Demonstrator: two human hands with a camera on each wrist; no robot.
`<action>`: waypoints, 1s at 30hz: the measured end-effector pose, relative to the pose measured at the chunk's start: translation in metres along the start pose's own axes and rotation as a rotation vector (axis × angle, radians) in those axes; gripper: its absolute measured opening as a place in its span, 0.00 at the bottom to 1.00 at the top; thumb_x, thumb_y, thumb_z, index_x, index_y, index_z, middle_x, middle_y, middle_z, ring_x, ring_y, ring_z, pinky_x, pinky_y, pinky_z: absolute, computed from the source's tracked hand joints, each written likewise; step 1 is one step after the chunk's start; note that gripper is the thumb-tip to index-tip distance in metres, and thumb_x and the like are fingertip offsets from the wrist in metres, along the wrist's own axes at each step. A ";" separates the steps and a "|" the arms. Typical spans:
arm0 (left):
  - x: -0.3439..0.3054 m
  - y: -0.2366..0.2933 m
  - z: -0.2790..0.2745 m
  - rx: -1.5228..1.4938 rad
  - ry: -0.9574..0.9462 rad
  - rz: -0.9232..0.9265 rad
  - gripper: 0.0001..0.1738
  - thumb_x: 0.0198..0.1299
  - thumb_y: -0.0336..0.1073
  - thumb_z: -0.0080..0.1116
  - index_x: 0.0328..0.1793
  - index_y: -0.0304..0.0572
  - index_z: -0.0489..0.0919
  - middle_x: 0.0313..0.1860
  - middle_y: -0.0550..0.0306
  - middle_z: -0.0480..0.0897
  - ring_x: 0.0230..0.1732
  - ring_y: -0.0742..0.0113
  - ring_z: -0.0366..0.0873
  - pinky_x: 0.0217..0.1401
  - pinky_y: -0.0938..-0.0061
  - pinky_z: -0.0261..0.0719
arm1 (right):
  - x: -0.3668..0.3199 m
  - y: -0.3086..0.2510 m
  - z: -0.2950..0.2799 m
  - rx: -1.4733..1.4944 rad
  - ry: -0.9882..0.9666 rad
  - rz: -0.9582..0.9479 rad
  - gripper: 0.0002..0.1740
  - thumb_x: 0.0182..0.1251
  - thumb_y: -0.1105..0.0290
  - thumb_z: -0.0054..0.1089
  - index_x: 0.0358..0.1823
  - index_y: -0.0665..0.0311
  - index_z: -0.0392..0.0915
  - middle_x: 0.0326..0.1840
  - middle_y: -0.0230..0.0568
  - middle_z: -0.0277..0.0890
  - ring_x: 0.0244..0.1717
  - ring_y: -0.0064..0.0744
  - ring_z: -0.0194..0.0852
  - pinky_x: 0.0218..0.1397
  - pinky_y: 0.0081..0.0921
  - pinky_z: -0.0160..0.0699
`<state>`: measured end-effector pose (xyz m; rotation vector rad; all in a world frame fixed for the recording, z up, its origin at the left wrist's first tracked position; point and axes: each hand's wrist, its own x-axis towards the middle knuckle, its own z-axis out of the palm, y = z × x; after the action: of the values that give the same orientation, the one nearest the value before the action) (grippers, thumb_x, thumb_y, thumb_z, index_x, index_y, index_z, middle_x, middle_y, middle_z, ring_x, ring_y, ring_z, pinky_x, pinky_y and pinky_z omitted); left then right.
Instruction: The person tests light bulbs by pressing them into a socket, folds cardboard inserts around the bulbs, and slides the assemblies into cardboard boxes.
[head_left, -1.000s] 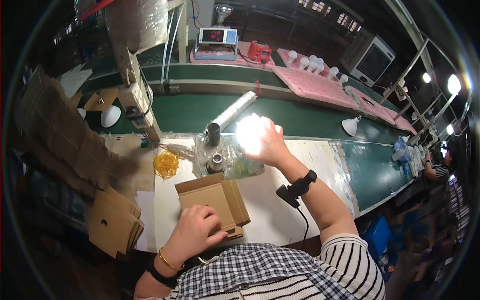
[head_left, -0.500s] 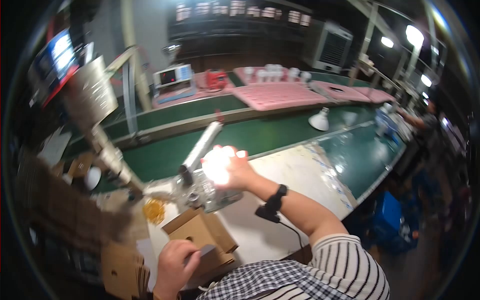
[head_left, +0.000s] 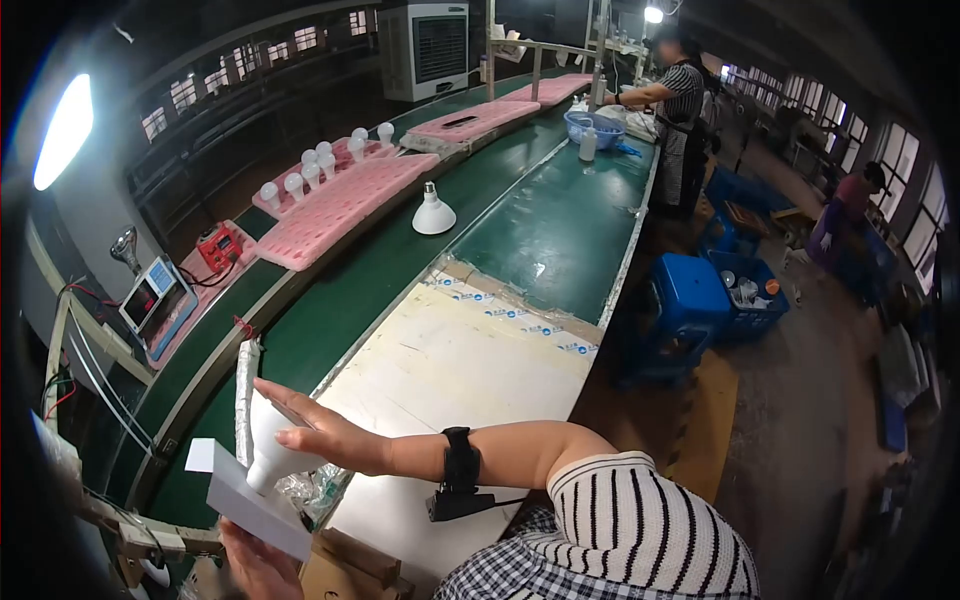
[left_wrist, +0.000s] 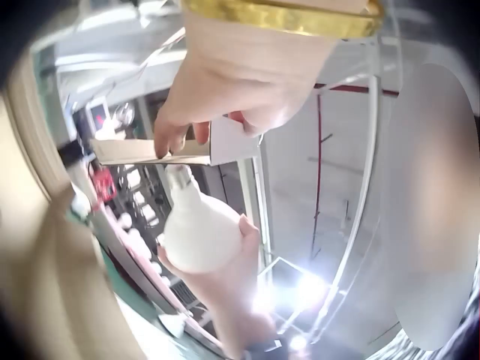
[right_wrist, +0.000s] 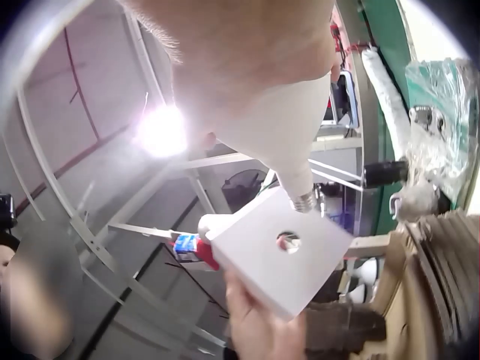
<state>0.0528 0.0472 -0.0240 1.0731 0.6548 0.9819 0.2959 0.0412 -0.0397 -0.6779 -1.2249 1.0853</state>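
My right hand (head_left: pixel 335 440) grips a white reflector light bulb (head_left: pixel 266 440) by its wide end, and the bulb is dark. Its metal screw base (right_wrist: pixel 303 202) points at a white folded cardboard piece (right_wrist: pixel 277 255) with a round hole (right_wrist: pixel 288 241) in its face. The base is right beside that hole and overlaps the card's edge in the right wrist view. From below, my left hand (head_left: pixel 255 560) holds the card by its edge, fingers inside the fold in the left wrist view.
An open brown box (head_left: pixel 345 565) is below the hands. A foil-wrapped tube (head_left: pixel 245 390) lies beyond them. Another reflector bulb (head_left: pixel 434 210) stands on the green bench (head_left: pixel 540 230). Pink foam trays (head_left: pixel 340 210), small bulbs and a power meter (head_left: pixel 155 295) are further back; a person stands at the far end.
The bulb was glowing over the bench fixture; now it is dark and close to the white card. My left hand has lifted the card from the box area. The head view has swung right.
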 end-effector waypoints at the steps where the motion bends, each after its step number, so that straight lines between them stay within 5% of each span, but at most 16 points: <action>1: 0.012 -0.001 0.024 -0.006 0.089 0.109 0.26 0.65 0.40 0.58 0.68 0.43 0.69 0.53 0.49 0.80 0.49 0.56 0.79 0.52 0.68 0.78 | -0.001 -0.004 -0.006 0.017 0.012 0.015 0.49 0.70 0.43 0.49 0.83 0.55 0.39 0.83 0.51 0.42 0.83 0.47 0.41 0.82 0.40 0.41; 2: 0.023 -0.006 0.042 -0.014 0.173 0.217 0.19 0.61 0.26 0.59 0.59 0.36 0.76 0.51 0.54 0.81 0.48 0.63 0.81 0.50 0.70 0.80 | 0.002 -0.002 -0.013 0.016 0.019 0.015 0.49 0.70 0.43 0.49 0.83 0.55 0.39 0.83 0.51 0.42 0.83 0.47 0.41 0.82 0.40 0.41; 3: 0.042 -0.015 0.030 0.200 0.101 0.235 0.25 0.65 0.26 0.55 0.69 0.35 0.68 0.56 0.57 0.79 0.50 0.68 0.80 0.53 0.75 0.79 | 0.006 0.002 -0.019 -0.001 0.039 0.008 0.48 0.70 0.44 0.49 0.83 0.55 0.39 0.83 0.51 0.43 0.83 0.46 0.41 0.82 0.40 0.42; 6: 0.090 -0.025 0.010 0.380 0.048 0.250 0.23 0.66 0.26 0.54 0.67 0.34 0.70 0.54 0.57 0.79 0.51 0.72 0.79 0.51 0.79 0.78 | 0.021 0.017 -0.048 -0.037 0.084 -0.024 0.46 0.71 0.46 0.51 0.82 0.57 0.42 0.82 0.53 0.45 0.82 0.47 0.42 0.81 0.40 0.43; 8: 0.127 -0.011 -0.013 0.474 0.015 0.261 0.19 0.66 0.25 0.53 0.64 0.33 0.72 0.50 0.59 0.79 0.48 0.74 0.78 0.48 0.80 0.76 | 0.046 0.057 -0.097 -0.563 0.026 -0.079 0.42 0.71 0.48 0.54 0.80 0.59 0.51 0.78 0.57 0.52 0.80 0.50 0.48 0.80 0.42 0.47; 10: 0.164 0.008 -0.041 0.735 0.038 0.226 0.14 0.66 0.24 0.54 0.57 0.34 0.75 0.45 0.61 0.79 0.43 0.76 0.76 0.45 0.81 0.75 | 0.067 0.086 -0.166 -0.939 0.175 -0.154 0.37 0.67 0.48 0.56 0.73 0.58 0.64 0.68 0.54 0.66 0.71 0.55 0.62 0.72 0.46 0.62; 12: 0.198 0.022 -0.088 0.935 0.081 0.235 0.06 0.67 0.24 0.54 0.49 0.32 0.77 0.39 0.62 0.78 0.39 0.77 0.74 0.43 0.80 0.73 | 0.078 0.075 -0.238 -1.233 0.373 -0.070 0.28 0.62 0.53 0.59 0.62 0.56 0.72 0.52 0.43 0.72 0.58 0.52 0.70 0.56 0.49 0.75; 15: 0.231 0.026 -0.151 1.407 0.257 0.378 0.05 0.64 0.24 0.56 0.44 0.33 0.79 0.39 0.53 0.80 0.37 0.66 0.77 0.44 0.73 0.76 | 0.085 0.057 -0.340 -1.611 0.535 0.108 0.30 0.62 0.60 0.60 0.66 0.54 0.66 0.60 0.46 0.66 0.63 0.53 0.65 0.57 0.57 0.73; 19: 0.250 0.006 -0.227 1.603 0.250 0.175 0.07 0.60 0.21 0.56 0.44 0.33 0.78 0.41 0.47 0.80 0.42 0.53 0.79 0.49 0.68 0.77 | 0.100 0.033 -0.416 -1.875 0.672 0.161 0.31 0.65 0.63 0.60 0.70 0.51 0.66 0.72 0.48 0.62 0.72 0.53 0.58 0.63 0.54 0.71; 24: 0.241 0.013 -0.205 1.817 0.227 0.379 0.15 0.58 0.21 0.55 0.52 0.35 0.78 0.60 0.41 0.74 0.61 0.40 0.72 0.66 0.59 0.69 | 0.122 0.020 -0.457 -1.939 0.675 0.218 0.27 0.68 0.67 0.56 0.69 0.49 0.68 0.73 0.45 0.63 0.74 0.49 0.59 0.65 0.53 0.70; 26: 0.230 0.027 -0.164 1.841 0.242 0.442 0.13 0.62 0.24 0.53 0.53 0.36 0.78 0.63 0.45 0.73 0.62 0.47 0.73 0.66 0.64 0.71 | 0.126 0.018 -0.454 -1.908 0.640 0.235 0.23 0.70 0.67 0.52 0.67 0.50 0.71 0.69 0.47 0.66 0.70 0.49 0.65 0.63 0.50 0.73; 28: 0.218 0.032 -0.128 1.640 0.228 0.386 0.12 0.64 0.25 0.52 0.53 0.37 0.78 0.63 0.48 0.73 0.62 0.51 0.73 0.64 0.66 0.72 | 0.125 0.006 -0.435 -1.769 0.600 0.472 0.25 0.69 0.65 0.57 0.68 0.52 0.70 0.62 0.47 0.71 0.63 0.54 0.73 0.60 0.48 0.76; 29: 0.210 0.034 -0.109 1.429 0.200 0.336 0.11 0.66 0.26 0.52 0.52 0.37 0.78 0.63 0.50 0.73 0.62 0.56 0.74 0.63 0.68 0.73 | 0.120 0.014 -0.434 -1.817 0.557 0.289 0.19 0.68 0.64 0.59 0.58 0.57 0.75 0.52 0.47 0.76 0.53 0.55 0.78 0.55 0.45 0.80; 30: 0.199 0.035 -0.087 1.369 0.135 0.339 0.10 0.68 0.27 0.51 0.53 0.37 0.78 0.62 0.53 0.73 0.61 0.63 0.73 0.60 0.72 0.73 | 0.118 0.018 -0.423 -1.813 0.549 0.278 0.19 0.68 0.64 0.59 0.58 0.57 0.75 0.52 0.47 0.76 0.53 0.55 0.78 0.55 0.45 0.80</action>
<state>0.0560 0.2666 -0.0207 2.3769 1.3530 0.8326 0.6936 0.2120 -0.1148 -2.3301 -1.3725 -0.3780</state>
